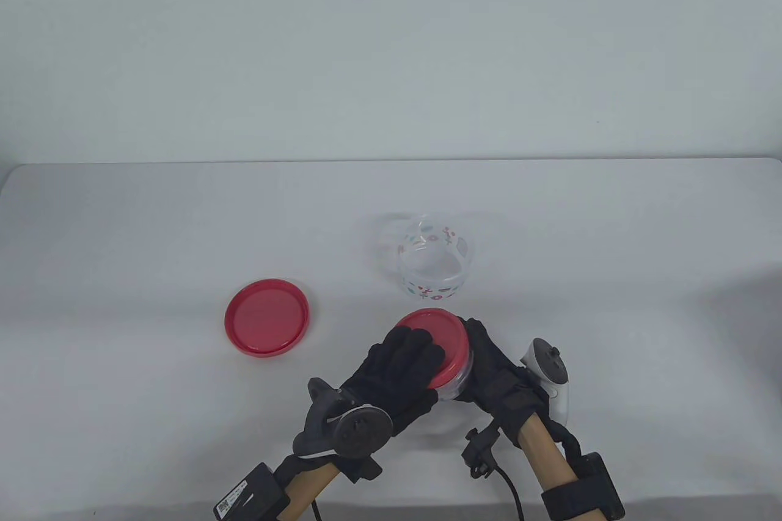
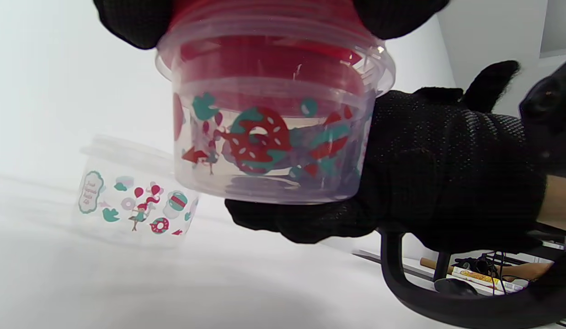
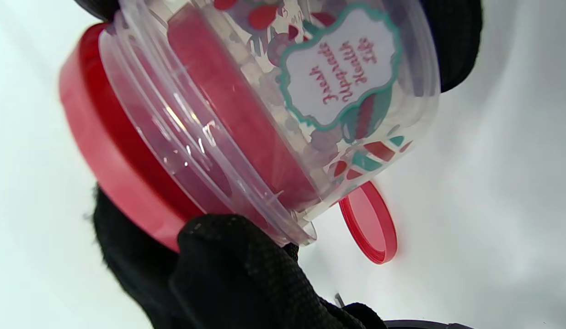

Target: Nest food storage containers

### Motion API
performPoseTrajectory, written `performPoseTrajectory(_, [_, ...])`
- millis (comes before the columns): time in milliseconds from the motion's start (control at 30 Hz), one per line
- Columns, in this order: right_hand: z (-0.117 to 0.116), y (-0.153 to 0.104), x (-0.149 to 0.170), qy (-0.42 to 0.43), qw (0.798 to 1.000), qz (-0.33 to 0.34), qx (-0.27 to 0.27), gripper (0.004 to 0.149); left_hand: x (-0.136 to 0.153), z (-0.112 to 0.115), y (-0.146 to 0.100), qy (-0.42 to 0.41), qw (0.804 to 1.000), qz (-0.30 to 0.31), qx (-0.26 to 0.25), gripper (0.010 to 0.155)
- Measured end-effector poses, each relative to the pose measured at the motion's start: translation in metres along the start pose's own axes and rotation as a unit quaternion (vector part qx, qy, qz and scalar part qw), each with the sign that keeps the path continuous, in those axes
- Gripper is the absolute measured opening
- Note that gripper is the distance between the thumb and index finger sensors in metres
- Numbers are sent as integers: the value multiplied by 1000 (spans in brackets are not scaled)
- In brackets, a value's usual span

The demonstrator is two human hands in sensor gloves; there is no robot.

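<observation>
Lidded container (image 1: 455, 371) is held tilted above the near worktop (image 1: 122, 228). Right hand (image 1: 498, 377) grips its clear printed body from below and the side. Left hand (image 1: 400, 377) lies flat on its red lid (image 1: 443, 335), fingers spread across the top. Open clear container (image 1: 427, 261) stands just beyond. Loose red lid (image 1: 266, 325) lies flat, well to the left.

Black knit gloves (image 1: 403, 374), bare forearms, seemingly white tracker (image 1: 550, 375).
</observation>
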State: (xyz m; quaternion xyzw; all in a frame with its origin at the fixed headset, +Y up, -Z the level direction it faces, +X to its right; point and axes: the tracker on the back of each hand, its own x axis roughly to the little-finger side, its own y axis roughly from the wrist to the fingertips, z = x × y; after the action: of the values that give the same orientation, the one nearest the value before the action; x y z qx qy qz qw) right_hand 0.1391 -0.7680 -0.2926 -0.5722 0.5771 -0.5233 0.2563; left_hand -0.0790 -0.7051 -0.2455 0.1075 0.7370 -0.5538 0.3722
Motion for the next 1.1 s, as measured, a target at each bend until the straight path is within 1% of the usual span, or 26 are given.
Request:
performPoseTrajectory(233, [-2, -3, 0, -14, 999, 22, 41, 72, -7, 6, 2, 46, 999, 0, 27, 62])
performPoseTrajectory(433, [-3, -2, 2, -16, 999, 26, 36, 71, -7, 6, 2, 46, 998, -2, 33, 62])
performPoseTrajectory(567, [-6, -4, 2, -37, 997, 42, 54, 71, -8, 9, 4, 44, 998, -15, 51, 62])
performPoseTrajectory(633, [-8, -5, 1, -61, 994, 53, 73, 71, -8, 11, 4, 38, 998, -23, 51, 62])
performPoseTrajectory(700, [-9, -6, 0, -75, 993, 57, 76, 71, -6, 11, 4, 28, 998, -29, 56, 62])
performPoseTrajectory(867, [-6, -5, 0, -75, 993, 60, 72, 71, -1, 10, 3, 4, 997, -28, 65, 61])
performPoseTrajectory(967, [1, -5, -2, -66, 994, 51, 68, 72, 5, 9, 4, -30, 995, -10, 96, 60])
performPoseTrajectory(1067, [7, -3, -7, -63, 997, 35, 25, 74, 11, 1, 6, -26, 991, 37, 126, 59])
performPoseTrajectory(1100, [8, -2, -9, -60, 998, 28, -1, 74, 12, -1, 6, -30, 989, 47, 135, 59])
